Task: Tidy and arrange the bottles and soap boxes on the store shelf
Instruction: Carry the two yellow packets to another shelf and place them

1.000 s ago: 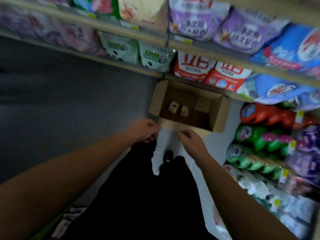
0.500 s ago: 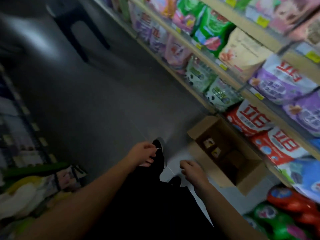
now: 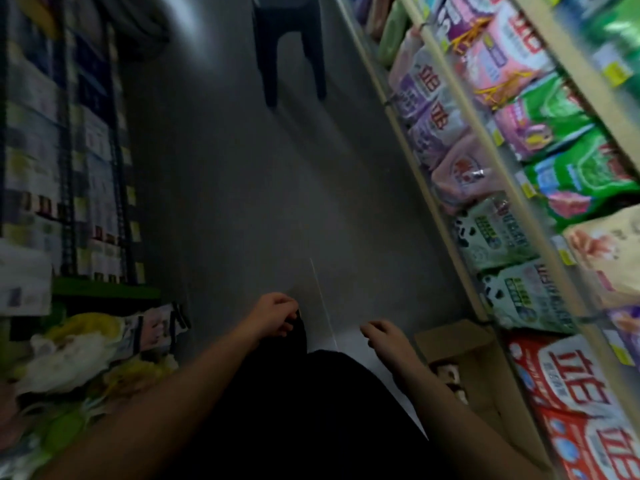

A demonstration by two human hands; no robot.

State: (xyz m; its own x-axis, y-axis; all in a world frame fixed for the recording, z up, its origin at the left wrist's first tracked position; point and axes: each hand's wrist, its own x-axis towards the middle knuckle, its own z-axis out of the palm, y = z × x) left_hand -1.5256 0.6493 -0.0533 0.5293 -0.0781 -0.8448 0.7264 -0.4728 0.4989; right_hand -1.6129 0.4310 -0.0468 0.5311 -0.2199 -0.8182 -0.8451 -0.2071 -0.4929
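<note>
An open cardboard carton (image 3: 485,355) stands on the floor at the lower right, against the bottom shelf. Small soap boxes (image 3: 450,374) lie inside it, partly hidden behind my right forearm. My right hand (image 3: 386,337) hovers just left of the carton with loosely curled fingers and holds nothing. My left hand (image 3: 273,315) hangs over the aisle floor above my dark trousers, fingers loosely curled, also holding nothing. No bottles are in view.
Shelves (image 3: 446,216) along the right carry bags of detergent (image 3: 568,379) in red, green, pink and purple. A dark stool (image 3: 291,46) stands far down the grey aisle. On the left are a rack of packaged goods (image 3: 69,188) and yellow-white bags (image 3: 69,351).
My view has swung left and up the aisle, so the carton slid to the lower right edge and the bottles left the frame. Both hands stayed low, still holding nothing.
</note>
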